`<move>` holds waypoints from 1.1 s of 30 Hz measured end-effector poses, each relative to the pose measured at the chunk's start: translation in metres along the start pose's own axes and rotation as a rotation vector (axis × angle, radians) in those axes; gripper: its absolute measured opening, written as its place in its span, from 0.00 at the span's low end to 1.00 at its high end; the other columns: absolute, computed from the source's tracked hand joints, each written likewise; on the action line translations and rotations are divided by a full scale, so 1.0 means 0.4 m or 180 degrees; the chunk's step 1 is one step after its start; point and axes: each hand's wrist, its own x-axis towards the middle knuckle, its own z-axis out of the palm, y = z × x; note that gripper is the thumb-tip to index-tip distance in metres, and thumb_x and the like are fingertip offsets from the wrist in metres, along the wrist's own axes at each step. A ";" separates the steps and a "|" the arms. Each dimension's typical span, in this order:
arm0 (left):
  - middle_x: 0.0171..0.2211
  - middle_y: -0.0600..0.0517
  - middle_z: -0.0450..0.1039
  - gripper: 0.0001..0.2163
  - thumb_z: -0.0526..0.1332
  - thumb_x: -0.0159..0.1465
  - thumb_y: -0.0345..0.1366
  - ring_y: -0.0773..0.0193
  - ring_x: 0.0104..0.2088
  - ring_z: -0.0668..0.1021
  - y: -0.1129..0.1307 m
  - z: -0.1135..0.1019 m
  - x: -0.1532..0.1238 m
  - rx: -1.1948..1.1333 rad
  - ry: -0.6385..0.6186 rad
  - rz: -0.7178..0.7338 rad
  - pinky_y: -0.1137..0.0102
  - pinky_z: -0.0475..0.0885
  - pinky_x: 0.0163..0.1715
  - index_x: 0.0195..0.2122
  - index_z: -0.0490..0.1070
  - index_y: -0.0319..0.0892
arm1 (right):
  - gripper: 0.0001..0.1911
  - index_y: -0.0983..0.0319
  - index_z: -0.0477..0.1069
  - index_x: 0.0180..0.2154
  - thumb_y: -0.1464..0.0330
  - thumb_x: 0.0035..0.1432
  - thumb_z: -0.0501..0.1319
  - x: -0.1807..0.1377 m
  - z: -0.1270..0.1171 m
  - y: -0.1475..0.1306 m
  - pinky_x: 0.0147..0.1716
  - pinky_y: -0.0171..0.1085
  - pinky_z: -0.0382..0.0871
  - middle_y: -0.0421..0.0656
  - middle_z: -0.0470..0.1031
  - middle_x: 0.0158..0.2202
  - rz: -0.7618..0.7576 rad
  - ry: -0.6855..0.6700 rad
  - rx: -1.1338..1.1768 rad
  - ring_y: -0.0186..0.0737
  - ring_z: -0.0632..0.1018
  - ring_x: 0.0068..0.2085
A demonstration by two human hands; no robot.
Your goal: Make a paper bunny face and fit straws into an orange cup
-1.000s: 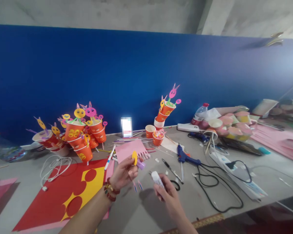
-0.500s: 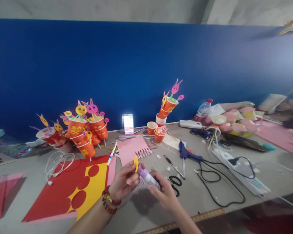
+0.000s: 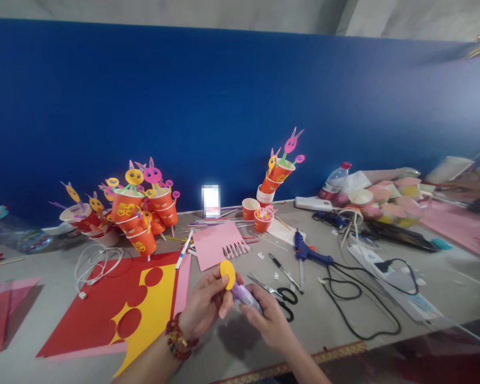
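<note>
My left hand (image 3: 208, 298) pinches a small yellow paper disc (image 3: 227, 274), its flat face turned towards me. In my right hand (image 3: 270, 317) lies a purple glue stick (image 3: 245, 296), its upper end against or just behind the disc's lower edge; whether they touch is hidden. Black-handled scissors (image 3: 286, 294) rest on the table just beyond my right hand. Behind my left hand is a pink paper sheet (image 3: 216, 242) with a fringe cut along one edge. To the left, yellow paper with round holes (image 3: 162, 298) overlies a red sheet (image 3: 84, 314).
Stacked red paper cups (image 3: 138, 242) with paper faces stand back left; another cup stack (image 3: 270, 184) leans back right. A blue glue gun (image 3: 310, 252), a pen (image 3: 287, 273), a power strip (image 3: 400, 288) and black cable (image 3: 354, 333) lie to the right.
The yellow disc has turned from edge-on to nearly face-on in my left hand. The glue stick's upper end now sits at the disc. The view has shifted slightly.
</note>
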 end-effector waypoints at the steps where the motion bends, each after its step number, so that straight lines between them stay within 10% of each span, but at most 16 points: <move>1: 0.16 0.58 0.66 0.13 0.64 0.64 0.44 0.76 0.13 0.62 -0.004 0.000 -0.001 0.0000 -0.0009 0.0006 0.75 0.56 0.20 0.38 0.74 0.37 | 0.07 0.60 0.73 0.36 0.66 0.56 0.59 -0.001 0.003 0.002 0.29 0.34 0.61 0.38 0.71 0.27 -0.0007 -0.0007 0.0001 0.39 0.68 0.28; 9: 0.27 0.51 0.75 0.11 0.65 0.63 0.40 0.78 0.13 0.62 0.018 -0.027 -0.012 0.0124 0.0035 -0.0048 0.76 0.52 0.17 0.40 0.74 0.38 | 0.09 0.58 0.72 0.35 0.61 0.62 0.58 0.006 -0.015 0.026 0.32 0.36 0.61 0.41 0.71 0.31 -0.0419 -0.0228 -0.0491 0.42 0.71 0.32; 18: 0.32 0.51 0.75 0.12 0.69 0.58 0.40 0.78 0.17 0.63 -0.003 -0.082 -0.029 0.0380 0.0894 0.0328 0.77 0.57 0.19 0.38 0.76 0.38 | 0.14 0.60 0.72 0.35 0.56 0.62 0.58 0.187 -0.188 0.089 0.34 0.39 0.65 0.45 0.73 0.36 -0.0199 0.0894 -0.1540 0.44 0.73 0.33; 33: 0.24 0.55 0.70 0.10 0.70 0.58 0.40 0.73 0.22 0.67 -0.042 -0.109 -0.056 0.0289 0.1183 0.0344 0.77 0.63 0.23 0.35 0.76 0.39 | 0.13 0.61 0.74 0.33 0.57 0.56 0.63 0.258 -0.185 0.163 0.32 0.38 0.62 0.47 0.76 0.32 -0.0054 0.0779 -0.2373 0.47 0.75 0.33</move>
